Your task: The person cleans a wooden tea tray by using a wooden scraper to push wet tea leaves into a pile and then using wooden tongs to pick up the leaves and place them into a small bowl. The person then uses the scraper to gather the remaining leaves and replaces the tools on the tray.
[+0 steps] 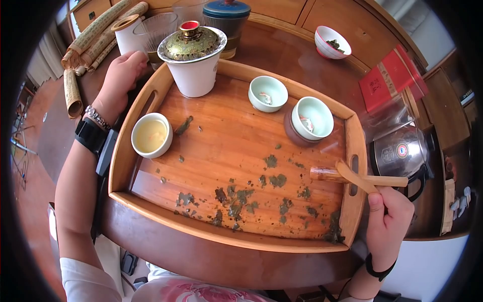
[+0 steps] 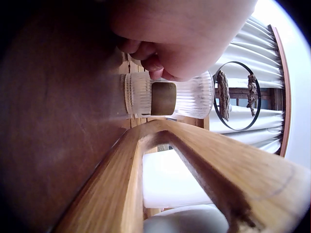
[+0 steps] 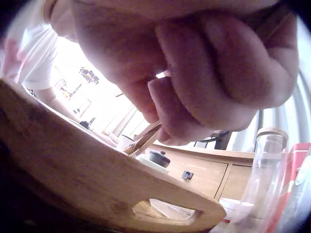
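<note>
My right hand (image 1: 390, 214) grips wooden tongs (image 1: 385, 180) whose arms cross over the tray's right handle; their dark, shiny end reaches inside. In the right wrist view its fingers curl round the wood. Beyond the left rim of the wooden tray (image 1: 355, 211), my left hand (image 1: 126, 73) rests loosely curled, holding nothing, near a ribbed glass (image 2: 138, 92). Wet tea leaves (image 1: 234, 204) lie scattered over the tray floor. On it stand a cup of pale tea (image 1: 151, 136), a white lidded cup (image 1: 193, 75) and two pale green cups (image 1: 267, 95), one on a brown base (image 1: 297, 132).
Right of the tray are a glass kettle (image 1: 400, 151) and a red box (image 1: 385, 83). Behind it stand a bowl with leaves (image 1: 329, 45) and a blue-lidded jar (image 1: 226, 25). Rolled bamboo scrolls (image 1: 95, 38) lie at the far left.
</note>
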A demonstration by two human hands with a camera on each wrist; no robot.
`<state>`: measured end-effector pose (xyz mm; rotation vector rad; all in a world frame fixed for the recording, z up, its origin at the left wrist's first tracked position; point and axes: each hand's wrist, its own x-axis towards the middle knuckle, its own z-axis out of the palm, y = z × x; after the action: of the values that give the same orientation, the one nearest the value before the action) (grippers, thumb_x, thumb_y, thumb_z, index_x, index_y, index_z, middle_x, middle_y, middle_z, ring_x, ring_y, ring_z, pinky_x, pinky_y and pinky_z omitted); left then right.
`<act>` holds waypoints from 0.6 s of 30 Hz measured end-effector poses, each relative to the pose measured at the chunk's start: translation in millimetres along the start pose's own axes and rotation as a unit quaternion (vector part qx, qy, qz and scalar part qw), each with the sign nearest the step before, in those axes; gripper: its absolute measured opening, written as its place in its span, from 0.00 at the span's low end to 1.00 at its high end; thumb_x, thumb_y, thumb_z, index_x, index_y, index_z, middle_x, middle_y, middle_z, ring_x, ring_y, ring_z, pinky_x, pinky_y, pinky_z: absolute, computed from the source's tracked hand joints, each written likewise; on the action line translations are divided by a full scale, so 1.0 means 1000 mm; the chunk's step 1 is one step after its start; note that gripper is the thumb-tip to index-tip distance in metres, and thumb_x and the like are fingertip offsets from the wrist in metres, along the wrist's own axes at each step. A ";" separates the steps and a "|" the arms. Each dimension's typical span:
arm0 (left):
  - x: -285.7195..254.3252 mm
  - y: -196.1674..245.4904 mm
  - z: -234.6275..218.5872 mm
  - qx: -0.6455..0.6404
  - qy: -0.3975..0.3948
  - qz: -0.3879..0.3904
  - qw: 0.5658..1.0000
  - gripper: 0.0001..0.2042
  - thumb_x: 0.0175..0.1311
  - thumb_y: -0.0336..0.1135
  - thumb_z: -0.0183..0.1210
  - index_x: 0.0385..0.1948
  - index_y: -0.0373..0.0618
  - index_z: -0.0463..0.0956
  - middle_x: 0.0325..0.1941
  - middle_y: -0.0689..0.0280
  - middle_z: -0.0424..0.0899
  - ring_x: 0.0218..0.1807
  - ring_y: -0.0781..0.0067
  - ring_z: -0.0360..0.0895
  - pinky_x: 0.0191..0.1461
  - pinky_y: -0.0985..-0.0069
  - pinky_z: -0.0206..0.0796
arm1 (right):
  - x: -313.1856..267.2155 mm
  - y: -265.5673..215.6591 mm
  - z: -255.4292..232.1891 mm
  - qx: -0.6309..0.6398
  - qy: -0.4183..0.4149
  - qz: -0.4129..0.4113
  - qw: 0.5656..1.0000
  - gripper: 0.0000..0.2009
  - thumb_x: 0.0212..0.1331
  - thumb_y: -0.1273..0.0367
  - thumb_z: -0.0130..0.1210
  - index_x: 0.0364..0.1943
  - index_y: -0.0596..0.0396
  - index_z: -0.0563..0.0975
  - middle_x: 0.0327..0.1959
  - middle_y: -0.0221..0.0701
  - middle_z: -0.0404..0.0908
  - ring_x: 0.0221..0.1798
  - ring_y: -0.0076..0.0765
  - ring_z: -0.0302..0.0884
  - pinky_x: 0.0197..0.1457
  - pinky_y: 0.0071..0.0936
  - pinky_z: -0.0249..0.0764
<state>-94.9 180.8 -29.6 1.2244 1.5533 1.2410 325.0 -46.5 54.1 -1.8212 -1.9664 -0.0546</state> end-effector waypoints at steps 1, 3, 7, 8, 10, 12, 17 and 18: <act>0.002 -0.002 0.000 -0.001 0.004 0.001 1.000 0.06 0.60 0.40 0.54 0.29 0.51 0.75 0.24 0.81 0.69 0.24 0.91 0.60 0.24 0.86 0.47 | 0.000 0.001 0.002 -0.018 0.009 -0.007 1.000 0.13 0.59 0.69 0.54 0.21 0.63 0.69 0.16 0.43 0.64 0.20 0.52 0.62 0.24 0.37 0.58; 0.006 -0.005 -0.002 -0.003 0.007 0.005 1.000 0.06 0.60 0.40 0.54 0.29 0.51 0.76 0.24 0.81 0.69 0.24 0.91 0.60 0.24 0.86 0.47 | 0.000 0.002 0.007 -0.016 -0.003 -0.029 0.999 0.12 0.57 0.69 0.55 0.21 0.62 0.70 0.16 0.43 0.64 0.20 0.52 0.63 0.24 0.37 0.58; -0.002 0.001 -0.001 0.000 -0.004 0.007 1.000 0.06 0.61 0.40 0.54 0.29 0.51 0.76 0.24 0.81 0.69 0.24 0.91 0.60 0.24 0.86 0.47 | -0.004 -0.008 0.007 0.042 -0.075 -0.071 0.994 0.09 0.53 0.70 0.58 0.21 0.60 0.73 0.16 0.42 0.66 0.20 0.52 0.66 0.23 0.37 0.60; -0.003 0.002 0.000 0.000 -0.004 0.007 1.000 0.06 0.61 0.40 0.54 0.29 0.51 0.76 0.24 0.81 0.69 0.24 0.91 0.60 0.24 0.86 0.47 | -0.005 -0.010 0.005 0.045 -0.102 -0.071 0.991 0.08 0.52 0.70 0.58 0.22 0.59 0.74 0.16 0.41 0.67 0.20 0.51 0.67 0.23 0.36 0.61; -0.005 0.004 0.001 -0.009 -0.004 0.001 1.000 0.06 0.61 0.40 0.54 0.29 0.51 0.76 0.24 0.81 0.69 0.23 0.91 0.60 0.24 0.86 0.47 | -0.005 -0.011 0.007 0.039 -0.081 -0.085 0.992 0.08 0.52 0.70 0.58 0.22 0.59 0.73 0.16 0.42 0.67 0.20 0.52 0.67 0.23 0.37 0.61; -0.002 0.000 -0.002 -0.009 -0.010 0.001 1.000 0.07 0.61 0.41 0.54 0.29 0.51 0.76 0.24 0.80 0.69 0.23 0.91 0.60 0.24 0.86 0.47 | -0.004 -0.009 0.010 0.032 -0.058 -0.102 0.993 0.09 0.52 0.70 0.58 0.22 0.59 0.73 0.16 0.42 0.67 0.20 0.52 0.67 0.23 0.37 0.61; -0.006 0.004 0.000 0.005 -0.012 0.008 1.000 0.07 0.61 0.41 0.54 0.28 0.50 0.75 0.23 0.80 0.68 0.23 0.90 0.59 0.24 0.85 0.47 | -0.001 0.003 0.012 -0.045 -0.010 -0.041 0.998 0.11 0.53 0.69 0.58 0.20 0.59 0.71 0.16 0.41 0.67 0.19 0.52 0.67 0.23 0.40 0.61; -0.006 0.004 0.000 0.004 -0.011 0.008 1.000 0.07 0.61 0.41 0.54 0.28 0.50 0.75 0.23 0.80 0.68 0.23 0.90 0.59 0.24 0.85 0.47 | -0.002 0.001 0.012 -0.046 -0.010 -0.042 0.998 0.11 0.53 0.69 0.58 0.20 0.59 0.71 0.16 0.41 0.67 0.19 0.52 0.67 0.23 0.40 0.61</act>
<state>-92.3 175.6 -25.4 1.2537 1.5367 1.2284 322.0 -44.6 42.2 -1.8016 -2.0849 -0.1550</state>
